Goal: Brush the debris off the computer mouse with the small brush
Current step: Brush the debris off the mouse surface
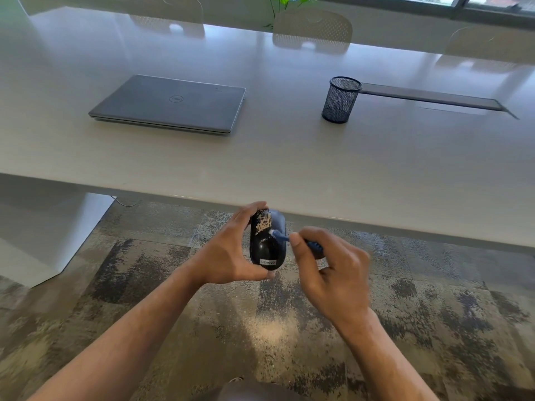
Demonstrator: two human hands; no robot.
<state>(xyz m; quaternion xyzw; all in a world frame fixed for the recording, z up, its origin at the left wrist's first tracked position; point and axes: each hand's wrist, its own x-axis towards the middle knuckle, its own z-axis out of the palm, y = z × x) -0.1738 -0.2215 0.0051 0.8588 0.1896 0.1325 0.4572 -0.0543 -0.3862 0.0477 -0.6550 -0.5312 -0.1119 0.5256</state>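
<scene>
While the left hand (228,256) clamps the debris-flecked computer mouse (267,241) over the carpet (144,285), the right hand's (333,273) fingers pinch the small brush (282,236), best flicked outward, away from the wheel.

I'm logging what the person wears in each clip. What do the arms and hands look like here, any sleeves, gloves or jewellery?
Both forearms are bare to the bottom edge of the picture: no sleeves show. The left hand and right hand wear no gloves, and no watch, bracelet or ring is visible; the right hand is slightly blurred.

Two hands (228,253), one mouse (267,244), one brush (301,241), one laptop (170,104), one mesh cup (341,99), three chairs (312,31)
</scene>
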